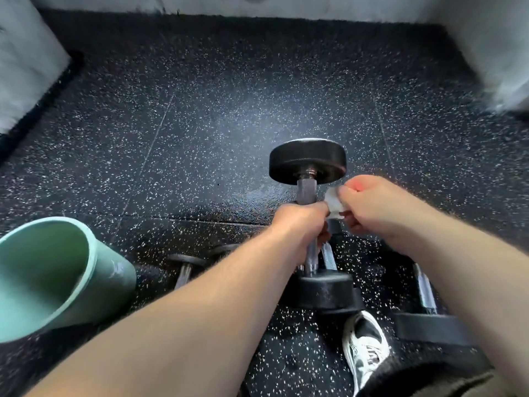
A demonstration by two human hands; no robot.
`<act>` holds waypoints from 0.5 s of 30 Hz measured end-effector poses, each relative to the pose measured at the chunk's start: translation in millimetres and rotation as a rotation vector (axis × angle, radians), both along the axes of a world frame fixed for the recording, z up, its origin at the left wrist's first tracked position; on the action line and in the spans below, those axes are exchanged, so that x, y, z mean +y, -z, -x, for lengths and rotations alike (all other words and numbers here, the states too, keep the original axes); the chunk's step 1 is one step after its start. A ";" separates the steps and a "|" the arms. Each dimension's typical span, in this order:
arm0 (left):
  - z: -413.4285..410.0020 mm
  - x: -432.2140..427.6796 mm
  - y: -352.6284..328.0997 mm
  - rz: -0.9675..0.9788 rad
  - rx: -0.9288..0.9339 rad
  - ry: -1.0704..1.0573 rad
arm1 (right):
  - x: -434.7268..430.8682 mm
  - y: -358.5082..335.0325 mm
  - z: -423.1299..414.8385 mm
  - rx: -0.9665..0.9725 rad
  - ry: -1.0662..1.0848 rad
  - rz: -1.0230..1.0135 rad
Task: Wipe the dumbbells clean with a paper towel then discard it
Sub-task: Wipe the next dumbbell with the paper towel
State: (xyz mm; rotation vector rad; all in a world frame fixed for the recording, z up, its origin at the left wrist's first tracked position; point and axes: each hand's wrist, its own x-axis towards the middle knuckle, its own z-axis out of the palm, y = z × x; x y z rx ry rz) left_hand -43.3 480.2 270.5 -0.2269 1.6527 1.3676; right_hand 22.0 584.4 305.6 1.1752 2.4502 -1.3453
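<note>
My left hand (300, 222) grips the steel handle of a black dumbbell (307, 160), held off the floor with one round head pointing away and the other head toward me. My right hand (372, 207) pinches a small crumpled white paper towel (333, 203) right beside the handle, touching my left hand's knuckles. A green bin (71, 270) stands open at the lower left.
More dumbbells lie on the speckled black rubber floor: one (186, 267) near the bin, one (329, 256) under the held one, one (426, 296) at the right. My shoe (365, 342) is at the bottom. White walls (25, 61) close the far side.
</note>
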 end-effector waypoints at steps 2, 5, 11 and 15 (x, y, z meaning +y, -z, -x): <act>-1.6 4.3 -2.8 -0.036 -0.016 -0.019 | 0.1 1.4 0.0 0.126 0.089 0.233; -1.8 9.0 -1.8 -0.068 -0.010 -0.028 | -3.4 -1.8 0.1 0.251 0.207 0.417; 2.1 5.2 -10.5 -0.061 0.061 0.028 | -9.7 -3.2 2.0 0.411 0.310 0.533; 3.5 -1.2 -16.9 -0.035 0.113 0.011 | -20.6 -3.6 3.5 0.544 0.306 0.613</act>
